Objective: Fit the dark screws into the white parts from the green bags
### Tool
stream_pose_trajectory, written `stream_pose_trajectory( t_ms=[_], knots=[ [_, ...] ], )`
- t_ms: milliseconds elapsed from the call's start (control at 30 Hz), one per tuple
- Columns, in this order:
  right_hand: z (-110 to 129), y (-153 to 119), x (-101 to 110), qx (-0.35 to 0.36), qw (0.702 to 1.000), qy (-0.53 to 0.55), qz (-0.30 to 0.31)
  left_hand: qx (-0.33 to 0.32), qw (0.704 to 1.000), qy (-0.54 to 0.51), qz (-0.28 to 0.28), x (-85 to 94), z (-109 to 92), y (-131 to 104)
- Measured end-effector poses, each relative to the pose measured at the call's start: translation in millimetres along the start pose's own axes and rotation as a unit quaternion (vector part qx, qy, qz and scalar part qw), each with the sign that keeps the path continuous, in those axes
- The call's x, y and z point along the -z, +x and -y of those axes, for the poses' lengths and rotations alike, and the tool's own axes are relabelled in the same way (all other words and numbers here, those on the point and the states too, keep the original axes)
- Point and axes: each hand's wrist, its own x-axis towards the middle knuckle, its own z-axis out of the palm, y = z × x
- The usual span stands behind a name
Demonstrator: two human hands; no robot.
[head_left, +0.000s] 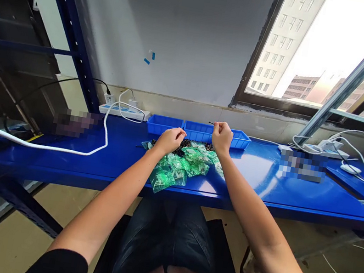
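My right hand (222, 137) is closed in a pinch on a thin dark piece (211, 123), which sticks out to the left of the fingers over the blue bins. Lower and to the left, my left hand (170, 140) has its fingers pressed together; what they hold, if anything, is too small to make out. Beneath and between the hands lies a heap of green and clear plastic bags (169, 171). Small dark parts (186, 143) are piled behind the bags. Two blue bins (164, 125) (197, 132) stand side by side behind them.
On the blue table (122, 159), a white power strip (125, 112) and a thick white cable (61, 150) lie at the left. Another power strip (322, 151) with cables sits at the right. A wall and window rise behind. A metal brace slants upward at the right.
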Motion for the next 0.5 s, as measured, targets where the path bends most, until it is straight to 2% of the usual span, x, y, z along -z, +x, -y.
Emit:
stream_pose_trajectory(
  t_ms=[167,267,367,433,500],
  knots=[
    [-11,12,-5,-0.023,0.998,-0.048,0.02,0.003,0.999,0.024,0.022,1.3,-2,-1],
    [-15,9,0,-0.02,1.0,-0.007,0.002,0.006,0.999,0.025,0.022,2.1,-2,-5],
    [-15,5,11,-0.007,0.998,0.056,-0.042,-0.006,0.999,0.033,0.015,5.6,-5,-4],
    [-11,1,17,-0.002,0.994,0.086,-0.07,-0.035,0.998,0.047,0.007,12.6,-14,-2],
    [-6,-4,18,0.008,0.993,0.099,-0.069,-0.059,0.997,0.054,0.0,23.9,-31,-9]
  ],
)
